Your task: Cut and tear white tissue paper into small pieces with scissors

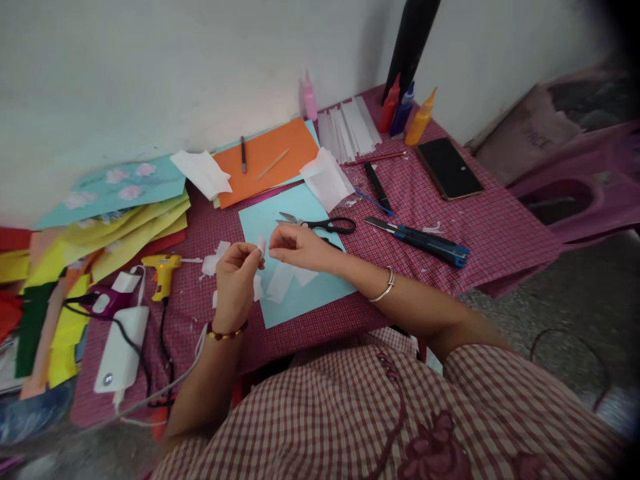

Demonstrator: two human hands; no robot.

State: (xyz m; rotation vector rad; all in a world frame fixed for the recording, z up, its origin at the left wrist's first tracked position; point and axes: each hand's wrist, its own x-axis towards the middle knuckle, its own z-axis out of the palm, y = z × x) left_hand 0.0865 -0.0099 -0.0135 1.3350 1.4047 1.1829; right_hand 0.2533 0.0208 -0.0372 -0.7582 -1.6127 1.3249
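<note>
Small white paper piece [261, 247] is up btwn the two hands, above the L edge area of the lt. blue sheet [320, 303]; L hand [235, 277] has it pinched btwn thumb & fingertips. Its long axis looks roughly upright in view, free end pointing up & away from the person; small & blurry, so exact tilt unclear. R hand [295, 247] is just beside it, fingers curled w/ thumb near forefinger; can't tell if its tips meet or touch the paper. Scissors [323, 225] lie just past R hand, blades pointing L, handles R, partly hidden by that hand/wrist. Loose white strips [281, 283] on the sheet below the hands, some partly covered. Yellow glue gun [164, 275] to the L, nozzle pointing R twd white scraps [214, 259] near L hand. Box cutter [425, 245] on the R, blade end twd R forearm. Farther back: orange sheet [270, 157], crumpled white tissue [327, 179], stack of white strips [347, 130]. White power bank [123, 350] near L forearm.
</note>
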